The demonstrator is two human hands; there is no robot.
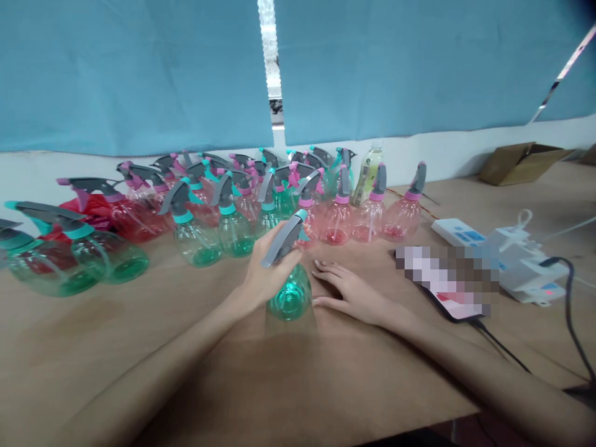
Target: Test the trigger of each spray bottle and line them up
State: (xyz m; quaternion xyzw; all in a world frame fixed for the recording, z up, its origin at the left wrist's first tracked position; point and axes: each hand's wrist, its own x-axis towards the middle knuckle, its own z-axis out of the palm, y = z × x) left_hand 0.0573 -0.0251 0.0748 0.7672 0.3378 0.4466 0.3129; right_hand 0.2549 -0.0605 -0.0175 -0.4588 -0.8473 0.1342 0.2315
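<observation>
My left hand (266, 268) is closed around the neck of a green spray bottle (289, 297), just under its grey trigger head with a teal nozzle. The bottle stands at the middle of the table, slightly tilted. To its right, my right hand (348, 292) lies low over the tabletop with fingers stretched toward the bottle, holding nothing. Behind my hands are green spray bottles (236, 234) with teal collars and pink spray bottles (336, 223) with pink collars, several of each, in loose rows.
A phone (442, 292) on a cable lies to the right, beside a white power strip (459, 231) with plugged-in adapters (526, 254). A labelled drink bottle (370, 174) stands behind the sprayers. A cardboard box (514, 166) sits far right. Red wrapping (88, 214) lies among bottles at left.
</observation>
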